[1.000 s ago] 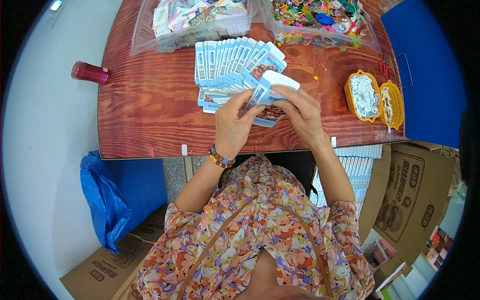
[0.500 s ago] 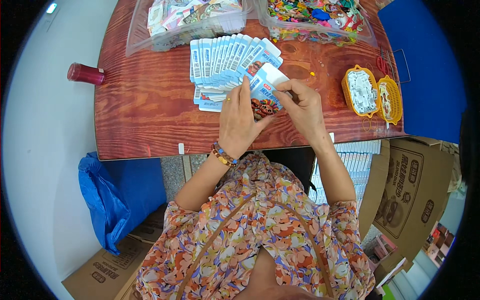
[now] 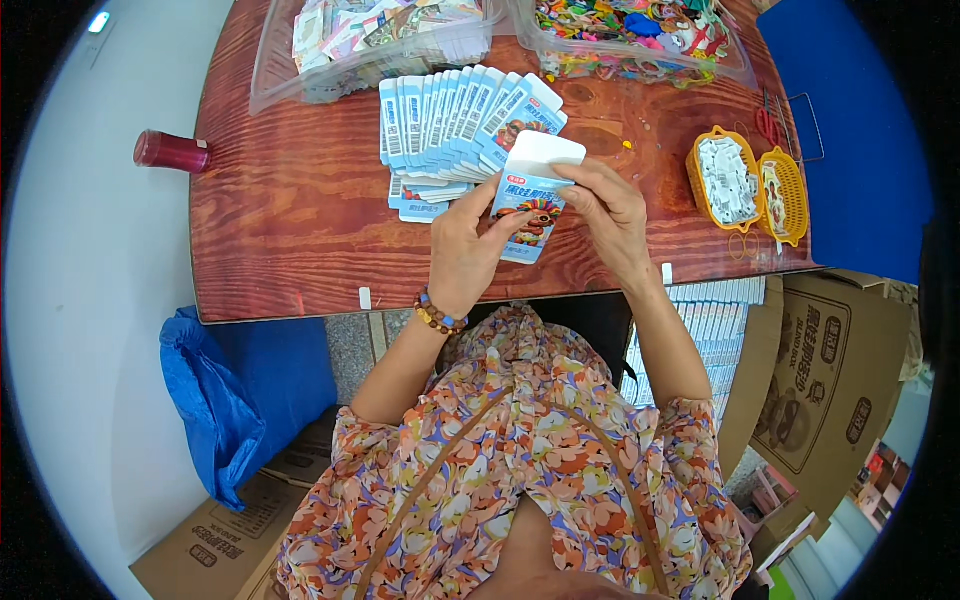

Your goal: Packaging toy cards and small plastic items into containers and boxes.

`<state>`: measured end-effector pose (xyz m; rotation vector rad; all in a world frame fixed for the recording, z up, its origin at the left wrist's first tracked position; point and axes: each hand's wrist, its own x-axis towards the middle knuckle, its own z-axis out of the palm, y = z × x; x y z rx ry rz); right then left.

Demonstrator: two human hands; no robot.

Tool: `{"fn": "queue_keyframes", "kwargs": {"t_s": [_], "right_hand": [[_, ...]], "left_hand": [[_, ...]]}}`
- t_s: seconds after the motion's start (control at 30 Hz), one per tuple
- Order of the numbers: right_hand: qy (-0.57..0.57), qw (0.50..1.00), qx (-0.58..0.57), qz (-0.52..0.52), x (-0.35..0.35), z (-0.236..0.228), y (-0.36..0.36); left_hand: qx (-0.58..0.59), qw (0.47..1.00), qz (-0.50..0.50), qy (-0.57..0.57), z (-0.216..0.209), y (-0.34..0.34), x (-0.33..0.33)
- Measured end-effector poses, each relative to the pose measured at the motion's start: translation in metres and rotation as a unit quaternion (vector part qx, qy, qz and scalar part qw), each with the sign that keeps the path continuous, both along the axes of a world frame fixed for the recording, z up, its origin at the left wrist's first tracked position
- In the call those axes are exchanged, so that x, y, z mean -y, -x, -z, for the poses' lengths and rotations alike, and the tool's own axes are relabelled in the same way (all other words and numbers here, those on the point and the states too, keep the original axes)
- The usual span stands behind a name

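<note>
Between my hands is a small light blue carton [image 3: 530, 240] with a cartoon figure on its front and a white flap standing up at its far end. My left hand [image 3: 466, 245] grips its left side, thumb across the front. My right hand [image 3: 606, 215] pinches its upper right edge beside the flap. Just beyond, a fanned stack of flat matching cartons [image 3: 435, 120] lies on the table, overlapping one another. Fingers behind the held carton are hidden.
Two clear plastic bins stand at the back: one of printed paper pieces [image 3: 400, 30], one of colourful small items [image 3: 640, 35]. Yellow baskets [image 3: 699, 185] with small white packets sit right, near red-handled scissors [image 3: 767, 122]. A red cylindrical container [image 3: 172, 151] lies at the left edge.
The held carton has turned more upright and come nearer me, away from the stack, so its whole front shows. My left hand has shifted slightly nearer and left with it.
</note>
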<state>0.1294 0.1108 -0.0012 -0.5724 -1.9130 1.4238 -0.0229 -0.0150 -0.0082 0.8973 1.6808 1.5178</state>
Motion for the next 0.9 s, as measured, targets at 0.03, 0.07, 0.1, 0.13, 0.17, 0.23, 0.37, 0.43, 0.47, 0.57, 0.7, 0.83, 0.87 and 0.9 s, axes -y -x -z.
{"fn": "queue_keyframes", "kwargs": {"t_s": [0.03, 0.07, 0.1, 0.13, 0.17, 0.23, 0.37, 0.43, 0.47, 0.57, 0.7, 0.83, 0.87, 0.9], "right_hand": [[0.001, 1.000, 0.000, 0.001, -0.001, -0.002, -0.001], [-0.032, 0.999, 0.008, -0.005, -0.002, -0.004, -0.001], [-0.065, 0.998, 0.016, -0.012, -0.004, -0.004, -0.001], [-0.065, 0.998, 0.016, -0.010, -0.005, -0.004, 0.000], [-0.064, 0.998, -0.002, -0.014, -0.007, -0.002, 0.000], [-0.061, 0.998, -0.020, -0.017, -0.008, -0.002, 0.003], [-0.117, 0.993, -0.015, -0.033, -0.009, -0.004, 0.003], [-0.137, 0.990, 0.000, -0.035, -0.008, -0.005, 0.001], [-0.123, 0.992, 0.004, -0.033, -0.007, -0.007, 0.000], [-0.023, 0.999, 0.003, -0.024, 0.004, -0.027, 0.001], [0.099, 0.994, -0.003, -0.054, -0.005, -0.034, -0.003], [0.136, 0.979, 0.139, -0.054, -0.018, -0.043, -0.003], [0.171, 0.976, 0.100, -0.088, -0.021, -0.042, -0.003], [0.206, 0.969, 0.061, -0.123, -0.022, -0.042, -0.004]], "left_hand": [[-0.083, 0.996, 0.006, -0.027, 0.003, 0.005, 0.002], [-0.165, 0.985, 0.012, -0.054, 0.004, 0.008, 0.003], [-0.166, 0.985, 0.012, -0.054, -0.003, 0.006, 0.004], [-0.090, 0.994, 0.015, -0.051, -0.016, 0.003, 0.005], [-0.014, 0.999, 0.018, -0.049, -0.022, 0.001, 0.006], [-0.060, 0.995, 0.050, -0.060, -0.016, 0.007, 0.007], [-0.036, 0.989, 0.124, -0.070, -0.015, 0.020, 0.003], [-0.007, 0.987, 0.147, -0.061, -0.019, 0.025, 0.002], [0.020, 0.984, 0.171, -0.053, -0.020, 0.026, 0.002], [0.083, 0.978, 0.174, -0.084, -0.022, 0.026, 0.001], [0.090, 0.977, 0.179, -0.072, -0.020, 0.022, 0.003], [0.056, 0.978, 0.188, -0.067, -0.025, 0.016, 0.005], [0.073, 0.977, 0.190, -0.069, -0.026, 0.016, 0.005], [0.073, 0.977, 0.189, -0.069, -0.025, 0.017, 0.007]]}}
